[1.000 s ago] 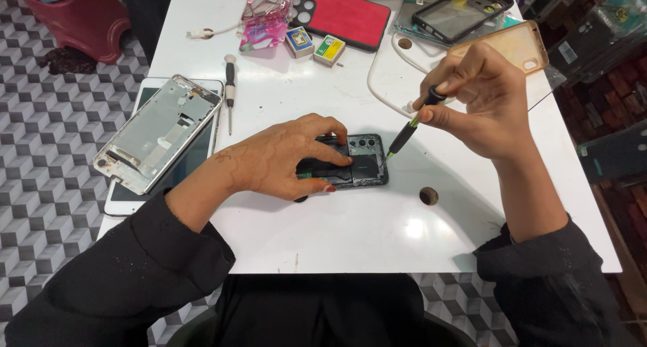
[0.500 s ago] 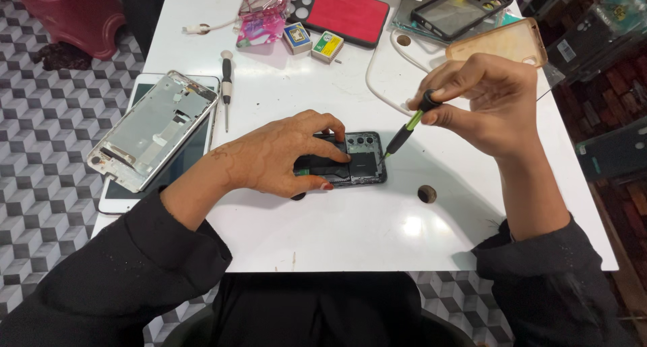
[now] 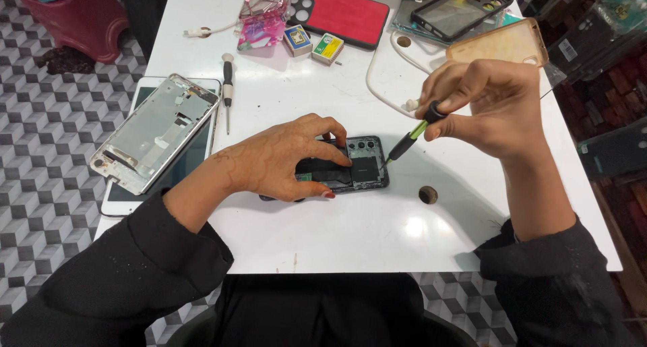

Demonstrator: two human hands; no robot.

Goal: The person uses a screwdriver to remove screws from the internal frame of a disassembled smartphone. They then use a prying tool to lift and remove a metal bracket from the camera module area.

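Note:
An opened dark phone (image 3: 360,163) lies flat in the middle of the white table (image 3: 350,232), its inner parts showing. My left hand (image 3: 286,159) presses down on its left half, fingers spread over the case. My right hand (image 3: 488,104) pinches a small screwdriver (image 3: 410,139) with a green and black handle. The tool slants down to the left, and its tip meets the phone's right edge near the camera cluster.
A bare metal phone frame (image 3: 153,131) rests on a white tablet (image 3: 138,197) at the table's left edge. A second screwdriver (image 3: 228,84) lies beside them. A red case (image 3: 340,13), two small boxes (image 3: 311,43), a white cable (image 3: 384,91), a tan case (image 3: 499,45) and a dark case (image 3: 453,11) crowd the back. A round hole (image 3: 428,194) is near the phone.
My right hand has risen slightly and kept the screwdriver tip at the phone's right edge. My left hand stays on the phone.

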